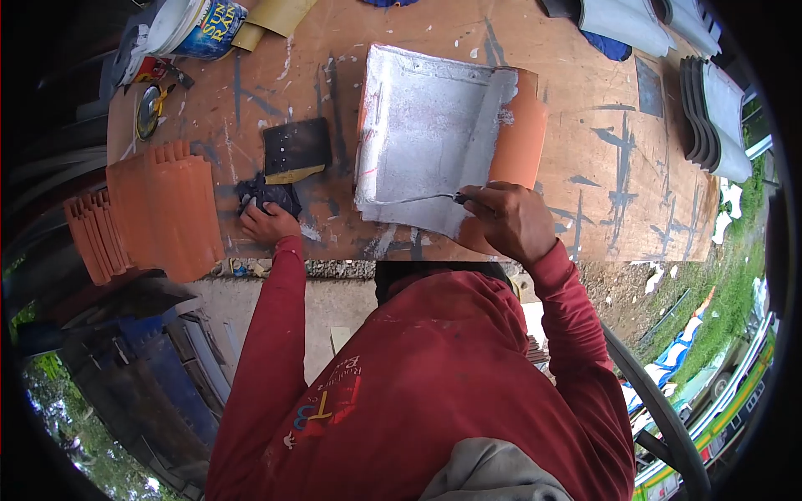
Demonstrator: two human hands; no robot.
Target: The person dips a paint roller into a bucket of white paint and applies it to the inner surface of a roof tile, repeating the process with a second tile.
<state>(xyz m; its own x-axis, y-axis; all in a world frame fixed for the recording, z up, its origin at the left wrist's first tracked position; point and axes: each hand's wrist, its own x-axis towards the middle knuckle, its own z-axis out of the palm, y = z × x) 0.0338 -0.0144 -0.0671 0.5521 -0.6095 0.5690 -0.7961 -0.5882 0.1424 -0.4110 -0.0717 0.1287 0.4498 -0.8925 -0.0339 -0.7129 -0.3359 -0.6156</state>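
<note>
My right hand (514, 219) is closed around the dark handle of what looks like a small paint roller (413, 199). Its thin metal rod reaches left across a roof tile (434, 125), and its head blends into the white coating near the tile's lower left edge. Most of the tile is coated white; a strip on its right side is bare orange. My left hand (271, 224) grips a crumpled black cloth or plastic piece (269, 197) on the table, its fingers curled on it. Just above lies a dark flat square piece (297, 145) with a yellowish edge.
Stacked orange tiles (163, 213) stand at the left end of the wooden table (618, 167). A paint bucket (200, 29) lies at the upper left, near a yellow tape measure (150, 113). Grey curved tiles (714, 117) are stacked along the right edge.
</note>
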